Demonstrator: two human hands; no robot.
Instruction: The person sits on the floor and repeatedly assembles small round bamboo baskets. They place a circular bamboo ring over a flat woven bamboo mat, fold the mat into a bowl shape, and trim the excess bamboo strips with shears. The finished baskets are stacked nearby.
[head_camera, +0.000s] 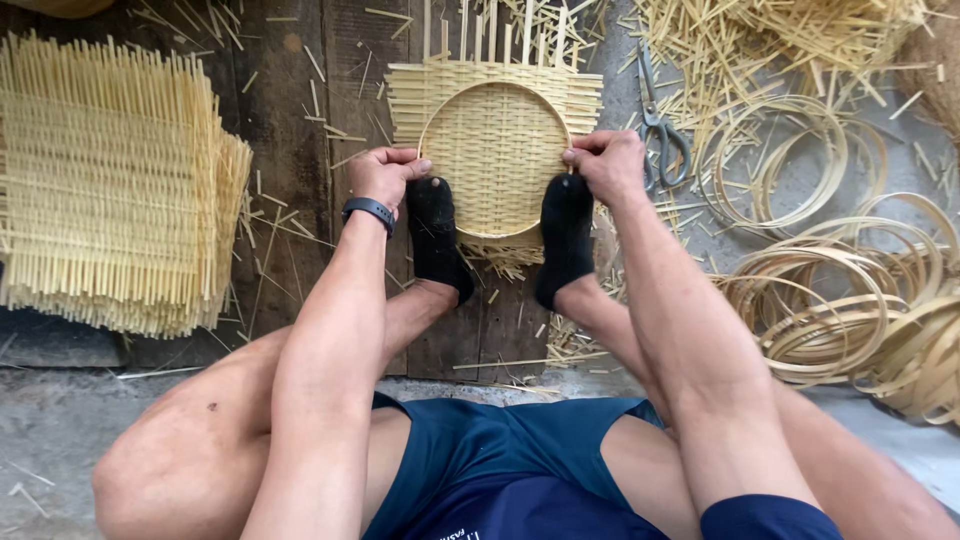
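Dark wooden planks (300, 120) form the work surface, set on a grey concrete floor (60, 430) and littered with short bamboo offcuts.

1. Workpiece. A woven bamboo mat (495, 150) lies flat on the planks, directly ahead of the seated person. A round bamboo hoop (432, 118) sits on top of it, pressing the weave into a shallow dish shape. Loose strip ends project beyond the hoop on all sides.

2. Hands. The left hand (382, 178) is closed on the hoop's left edge, fingers curled over the rim. The right hand (608, 165) is closed on the right edge in the same manner. A dark watch band (368, 210) sits on the left wrist.

3. Feet. Both feet, in black socks (566, 235), rest on the near edge of the mat. This placement appears to pin the weave down while the hands work the hoop against it.

4. Surroundings. A stack of finished woven mats (110, 180) lies to the left. Scissors (660, 130) lie just right of the workpiece, within reach. Coiled bamboo hoops (850, 300) and a heap of loose splints (760, 40) occupy the right side.
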